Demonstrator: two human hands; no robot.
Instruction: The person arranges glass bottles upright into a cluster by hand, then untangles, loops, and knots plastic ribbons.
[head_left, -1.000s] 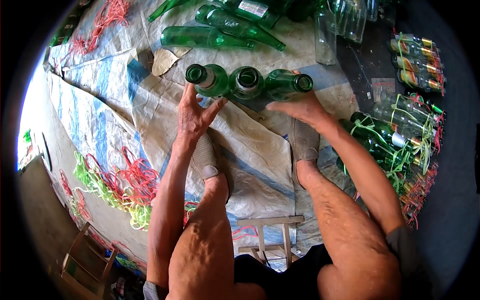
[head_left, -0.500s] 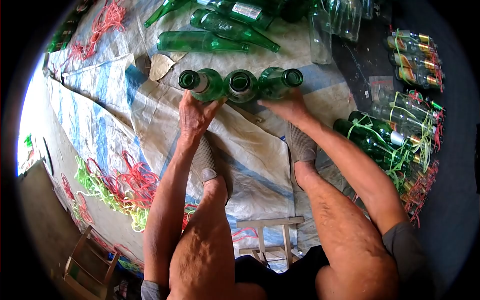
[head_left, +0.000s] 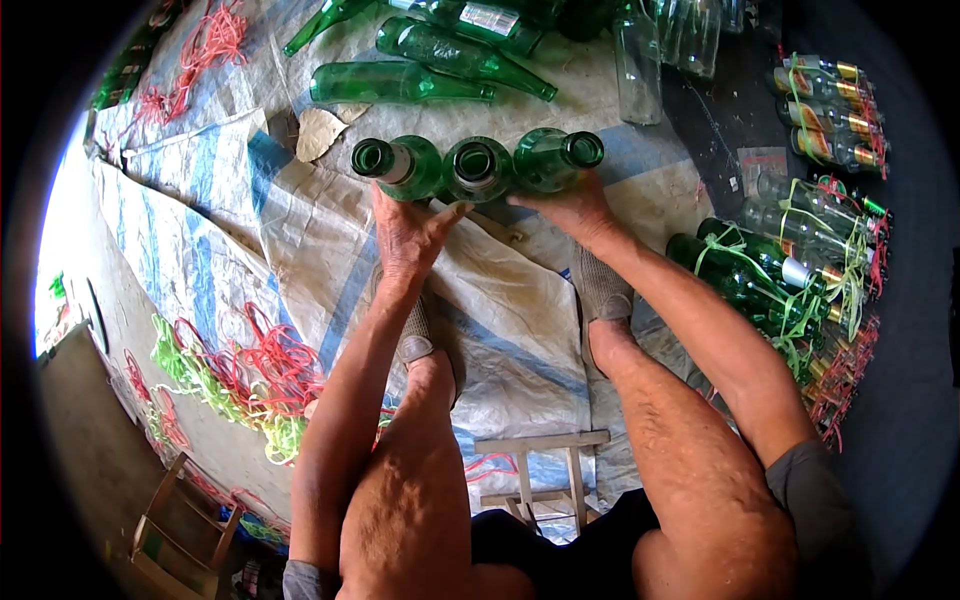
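Note:
Three green bottles stand upright side by side on the striped sheet: a left one, a middle one and a right one. My left hand is at the near side of the left bottle, its thumb apart and pointing toward the middle one; its other fingertips are hidden by the glass. Against the near side of the right bottle lies my right hand, its fingers partly hidden beneath the bottle's neck and reaching toward the middle bottle.
Green bottles lie beyond the three. Clear bottles are at the upper right. Tied bundles of bottles sit at the right. Pink and green strings lie at the left. A wooden stool stands between my legs.
My left hand has shifted slightly right and its thumb has spread out from the bottles. The right hand has barely moved.

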